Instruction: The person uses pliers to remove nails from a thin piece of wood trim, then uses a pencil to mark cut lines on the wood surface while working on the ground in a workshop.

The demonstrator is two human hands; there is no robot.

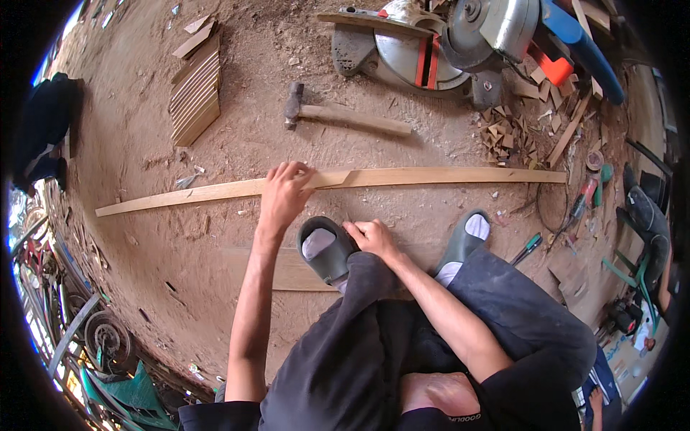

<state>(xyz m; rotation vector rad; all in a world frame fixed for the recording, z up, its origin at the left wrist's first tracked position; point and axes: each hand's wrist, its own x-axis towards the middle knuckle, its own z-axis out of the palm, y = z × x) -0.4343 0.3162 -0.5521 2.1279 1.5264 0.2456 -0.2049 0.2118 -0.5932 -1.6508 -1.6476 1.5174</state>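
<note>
A long, thin wooden strip (445, 176) lies across the dirt floor in front of my feet. My left hand (285, 190) is closed over its middle, fingers curled round a short wooden piece (332, 179) with a slanted end that rests along the strip. My right hand (370, 235) is beside my left sandal (329, 253), thumb and fingers pinched together. Whatever it may hold is too small to make out. Beyond the strip lies a hammer (356, 120) with a wooden handle, its head toward the left.
A mitre saw (496, 36) with a blue handle stands at the far right, small offcuts (507, 136) beside it. Slant-cut wooden pieces (194, 104) lie in a row at far left. A flat board (287, 280) is under my left foot. Tools and a cable (578, 208) lie right.
</note>
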